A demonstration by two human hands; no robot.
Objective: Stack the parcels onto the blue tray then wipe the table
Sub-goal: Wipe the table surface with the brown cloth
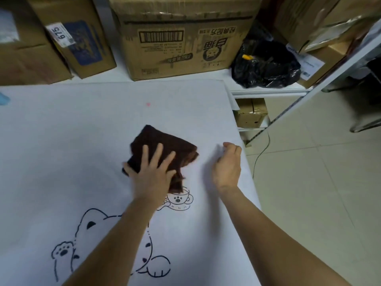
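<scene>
left hand [152,172] flat on brown cloth [165,139]

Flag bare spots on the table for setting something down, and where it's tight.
Widest bare patch: the table cover left of the brown cloth, up to the cardboard boxes. Another strip between cloth and boxes. Tight: the gap between the left hand on the cloth and the right hand by the table's right edge.

1. Folded dark-brown fuzzy cloth [165,147]: plain, no pattern.
2. White flat table sheet [82,131]: printed with a dark-blue outline bear [92,226] and a paw-marked cup [179,200]; one small pink spot [148,104].
3. Large tan cardboard box [181,38]: black barcode and lettering.
4. Crumpled black plastic bag [266,67]: glossy.
</scene>
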